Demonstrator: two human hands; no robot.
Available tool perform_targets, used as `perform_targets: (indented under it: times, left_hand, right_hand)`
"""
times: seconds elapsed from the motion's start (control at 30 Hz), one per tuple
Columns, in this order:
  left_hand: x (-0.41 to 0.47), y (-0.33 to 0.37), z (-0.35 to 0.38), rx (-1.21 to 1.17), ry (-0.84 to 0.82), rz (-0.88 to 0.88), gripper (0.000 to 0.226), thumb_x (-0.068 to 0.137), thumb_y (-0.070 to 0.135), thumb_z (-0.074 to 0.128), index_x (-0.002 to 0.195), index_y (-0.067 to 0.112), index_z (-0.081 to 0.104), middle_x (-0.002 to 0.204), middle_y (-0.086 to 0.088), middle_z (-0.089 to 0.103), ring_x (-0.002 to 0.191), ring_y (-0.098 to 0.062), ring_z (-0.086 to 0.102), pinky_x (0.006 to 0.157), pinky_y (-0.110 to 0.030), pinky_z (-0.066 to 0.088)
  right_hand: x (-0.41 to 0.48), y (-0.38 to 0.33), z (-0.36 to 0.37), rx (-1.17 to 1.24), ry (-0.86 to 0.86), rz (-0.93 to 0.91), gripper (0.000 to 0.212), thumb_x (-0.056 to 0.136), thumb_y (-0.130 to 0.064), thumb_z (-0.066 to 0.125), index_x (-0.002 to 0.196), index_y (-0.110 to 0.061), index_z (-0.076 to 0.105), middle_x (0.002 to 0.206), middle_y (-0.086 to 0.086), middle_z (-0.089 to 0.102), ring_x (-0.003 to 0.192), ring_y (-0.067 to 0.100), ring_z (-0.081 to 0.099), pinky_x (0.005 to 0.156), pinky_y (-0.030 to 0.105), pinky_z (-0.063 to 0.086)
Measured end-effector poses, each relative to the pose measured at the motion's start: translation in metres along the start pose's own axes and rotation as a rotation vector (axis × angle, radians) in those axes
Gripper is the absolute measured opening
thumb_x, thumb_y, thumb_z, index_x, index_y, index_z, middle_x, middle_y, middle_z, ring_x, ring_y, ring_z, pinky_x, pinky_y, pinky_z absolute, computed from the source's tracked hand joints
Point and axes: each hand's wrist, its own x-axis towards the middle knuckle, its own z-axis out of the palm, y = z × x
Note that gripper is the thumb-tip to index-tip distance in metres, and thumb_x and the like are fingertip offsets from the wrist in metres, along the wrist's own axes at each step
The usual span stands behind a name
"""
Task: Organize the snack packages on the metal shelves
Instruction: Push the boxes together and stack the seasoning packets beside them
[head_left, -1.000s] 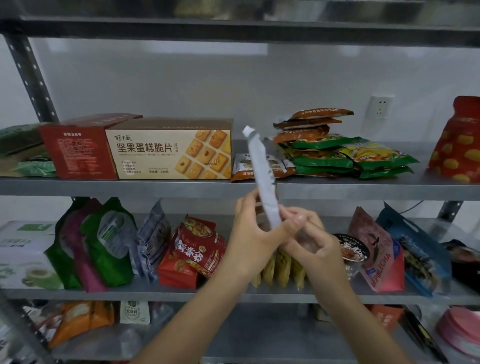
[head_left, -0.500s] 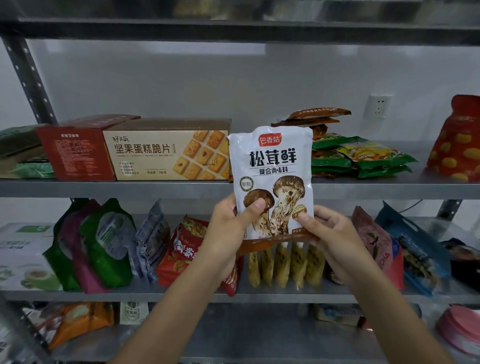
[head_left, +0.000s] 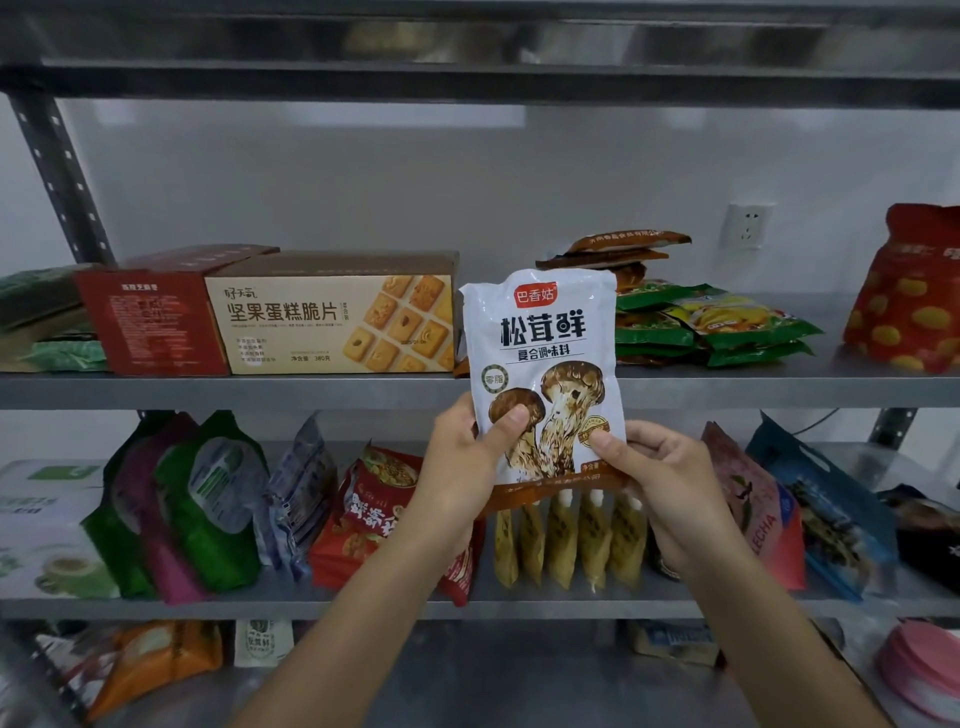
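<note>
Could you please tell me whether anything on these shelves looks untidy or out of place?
Yes. On the upper shelf, the pile of green and brown packets is splayed unevenly rather than squared up. On the middle shelf, the red packet leans, its corner overhanging the front edge. Nothing looks spilled or torn.

Storeroom or shop stockroom: grey slotted-steel shelves (head_left: 311, 387) against a bare white wall (head_left: 467, 182) with a white wall socket (head_left: 746, 227), crowded with a tan cardboard biscuit box (head_left: 332, 322), flat green foil snack packets (head_left: 727, 338) and a red yellow-spotted plastic bag (head_left: 909, 306).
</note>
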Motion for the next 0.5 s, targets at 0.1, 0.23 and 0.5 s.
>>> perform_targets:
  times: [0.1, 0.23, 0.5]
  left_hand:
    - [0.006, 0.004, 0.001, 0.016, 0.001, 0.019, 0.016, 0.096, 0.013, 0.057, 0.11, 0.018, 0.064, 0.103, -0.005, 0.075, 0.093, -0.023, 0.073, 0.079, -0.042, 0.06]
    - [0.02, 0.015, 0.004, 0.057, -0.021, 0.037, 0.023, 0.097, 0.017, 0.057, 0.119, 0.012, 0.062, 0.108, -0.007, 0.074, 0.096, -0.022, 0.072, 0.079, -0.038, 0.06]
    - [0.058, 0.029, 0.011, 0.471, -0.073, 0.236, 0.041, 0.101, 0.044, 0.037, 0.126, 0.016, 0.055, 0.117, 0.003, 0.065, 0.098, -0.003, 0.062, 0.083, -0.018, 0.05]
  right_hand:
    - [0.003, -0.008, -0.001, -0.019, -0.066, 0.015, 0.033, 0.071, -0.022, 0.07, 0.1, -0.005, 0.07, 0.092, 0.011, 0.076, 0.083, 0.021, 0.073, 0.071, 0.025, 0.059]
    - [0.013, -0.028, -0.001, -0.15, -0.112, -0.017, 0.028, 0.076, -0.02, 0.072, 0.102, -0.012, 0.068, 0.094, 0.005, 0.076, 0.087, 0.019, 0.073, 0.074, 0.027, 0.058]
    - [0.066, -0.103, 0.0, -0.19, 0.047, -0.185, 0.014, 0.082, -0.017, 0.073, 0.095, -0.016, 0.067, 0.089, 0.001, 0.076, 0.083, 0.014, 0.073, 0.072, 0.025, 0.058]
